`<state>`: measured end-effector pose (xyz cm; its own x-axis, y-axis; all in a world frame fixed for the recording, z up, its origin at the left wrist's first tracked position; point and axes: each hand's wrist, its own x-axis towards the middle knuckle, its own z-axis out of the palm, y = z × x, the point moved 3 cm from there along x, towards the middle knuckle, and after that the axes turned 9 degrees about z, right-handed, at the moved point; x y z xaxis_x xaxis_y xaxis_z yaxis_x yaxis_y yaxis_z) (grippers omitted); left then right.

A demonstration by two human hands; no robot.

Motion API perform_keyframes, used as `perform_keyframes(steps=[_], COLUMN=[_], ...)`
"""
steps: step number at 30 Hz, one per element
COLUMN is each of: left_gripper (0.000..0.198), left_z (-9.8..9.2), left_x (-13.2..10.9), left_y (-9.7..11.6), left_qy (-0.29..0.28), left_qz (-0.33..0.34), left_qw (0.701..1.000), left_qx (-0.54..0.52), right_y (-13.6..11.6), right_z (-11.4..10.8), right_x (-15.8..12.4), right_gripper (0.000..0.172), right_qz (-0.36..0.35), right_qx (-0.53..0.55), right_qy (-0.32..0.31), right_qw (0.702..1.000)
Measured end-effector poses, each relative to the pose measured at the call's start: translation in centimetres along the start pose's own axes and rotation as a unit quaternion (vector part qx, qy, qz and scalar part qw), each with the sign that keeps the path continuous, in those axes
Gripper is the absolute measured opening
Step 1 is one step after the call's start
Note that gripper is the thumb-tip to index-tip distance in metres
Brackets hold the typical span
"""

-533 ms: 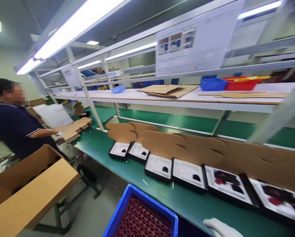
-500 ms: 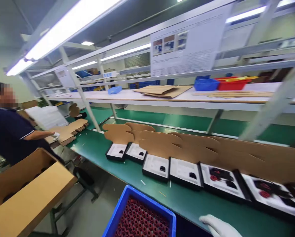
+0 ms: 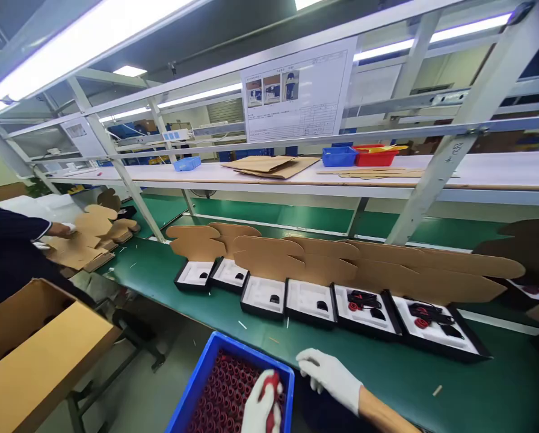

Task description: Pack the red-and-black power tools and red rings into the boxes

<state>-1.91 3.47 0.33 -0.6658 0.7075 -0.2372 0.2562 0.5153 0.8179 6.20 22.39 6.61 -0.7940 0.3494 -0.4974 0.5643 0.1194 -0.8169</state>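
Left hand (image 3: 257, 406) is pinching red part (image 3: 275, 381); right hand (image 3: 331, 374) is hovering, fingers loosely parted. Part's looking light, stiff; probably suiting side grip.

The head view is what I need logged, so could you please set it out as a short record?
Left hand: white-gloved, gripping a red part over the blue bin
Right hand: white-gloved, nothing visible in its grip, near the bin's right rim
Bin contents: rows of dark red parts
Green bench: open boxes in a row, lids raised
Co-worker: at left, by brown cardboard
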Motion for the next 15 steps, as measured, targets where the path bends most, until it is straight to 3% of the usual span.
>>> perform_keyframes(steps=[1, 3, 5, 8, 11, 13, 15], left_gripper=[0.062, 0.071, 0.079, 0.076, 0.049, 0.036, 0.035], left_z=[0.2, 0.8, 1.3, 2.5, 4.2, 5.4, 6.8], left_x=[0.7, 1.8, 2.6, 3.5, 4.2, 4.5, 4.9], left_y=[2.3, 7.5, 12.3, 17.5, 20.7, 22.4, 23.9], left_qy=[0.0, -0.001, -0.003, 0.004, 0.035, 0.059, 0.062], left_qz=[0.009, 0.037, 0.055, 0.063, 0.116, 0.179, 0.221], left_qw=[0.997, 0.948, 0.909, 0.928, 0.954, 0.957, 0.955], left_qx=[-0.081, -0.315, -0.414, -0.368, -0.274, -0.221, -0.186], right_y=[-1.3, -3.1, -3.9, -3.7, -2.6, -1.9, -1.5], right_z=[-0.3, -2.0, -4.7, -9.1, -12.7, -14.6, -16.3], right_x=[-0.3, -1.0, -2.0, -3.4, -4.5, -5.4, -6.3], right_gripper=[0.039, 0.044, 0.046, 0.046, 0.046, 0.046, 0.048], right_qz=[-0.002, -0.023, -0.043, -0.063, -0.071, -0.076, -0.089], right_qx=[0.035, 0.079, 0.097, 0.117, 0.148, 0.178, 0.201], right_qy=[-0.018, -0.03, -0.026, -0.007, 0.011, -0.01, -0.053], right_qw=[0.999, 0.996, 0.994, 0.991, 0.986, 0.981, 0.974])
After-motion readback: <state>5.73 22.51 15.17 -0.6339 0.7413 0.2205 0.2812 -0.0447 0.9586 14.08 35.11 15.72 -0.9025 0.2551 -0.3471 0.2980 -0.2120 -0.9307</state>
